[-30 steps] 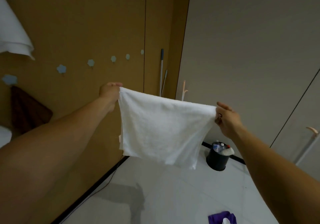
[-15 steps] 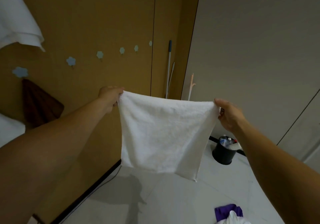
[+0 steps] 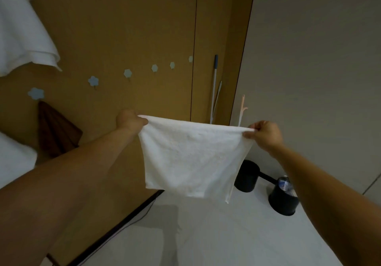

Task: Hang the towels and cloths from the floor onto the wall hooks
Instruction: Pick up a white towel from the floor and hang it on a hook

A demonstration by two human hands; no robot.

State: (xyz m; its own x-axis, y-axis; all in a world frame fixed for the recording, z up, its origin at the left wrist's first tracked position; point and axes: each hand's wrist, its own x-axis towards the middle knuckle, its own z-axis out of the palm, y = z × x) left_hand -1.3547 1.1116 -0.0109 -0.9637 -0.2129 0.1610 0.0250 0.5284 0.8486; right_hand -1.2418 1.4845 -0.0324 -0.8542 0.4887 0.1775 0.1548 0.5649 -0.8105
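Head view: small white terry towel point(image 3: 191, 158) stretched in the air before the brown wall — left hand point(image 3: 129, 119) and right hand point(image 3: 266, 133) each pinch a top corner; pale-blue flower-shaped wall hooks point(image 3: 127, 73) above.

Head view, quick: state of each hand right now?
Left hand: closed, gripping the top left corner of the white square terry towel.
Right hand: closed, pinching its top right corner.
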